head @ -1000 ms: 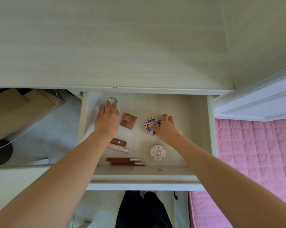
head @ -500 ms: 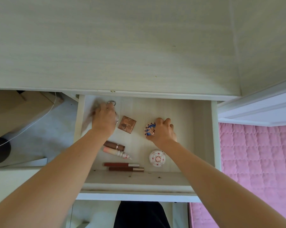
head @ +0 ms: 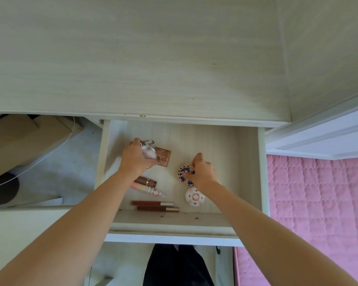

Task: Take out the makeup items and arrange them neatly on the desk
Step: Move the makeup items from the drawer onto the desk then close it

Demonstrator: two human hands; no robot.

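Pink and shiny, a small round mirror (head: 148, 153) with a metal ring on top sits in the curled fingers of the left hand (head: 135, 158). That hand grips the mirror and holds it just above the floor of the open drawer (head: 249, 162), near the back left corner. One edge of the mirror covers part of a brown square makeup box (head: 163, 158) that lies flat beside it. The fingers of the right hand (head: 202, 172) are curled round a round box with blue and pink shapes on it (head: 184, 174). This box is tipped up on its edge in the middle of the drawer. Just below it, close to the right wrist, lies a white round box with a red flower pattern (head: 194, 196). Below the left wrist lie two short tubes side by side, a brown tube (head: 146, 180) and a pale pink tube (head: 149, 189) with a pointed end. They touch each other and point down to the right. Near the front wall of the drawer lie two long dark red sticks (head: 155, 205) with silver and gold ends, side by side and touching. Both bare arms reach in from the front of the drawer. Above the drawer is the pale wood desk (head: 132, 58). To the right is a pink quilt (head: 318, 203). To the left, under the desk, is a brown cardboard box (head: 23, 141) with a white cord (head: 50, 151) running across it.
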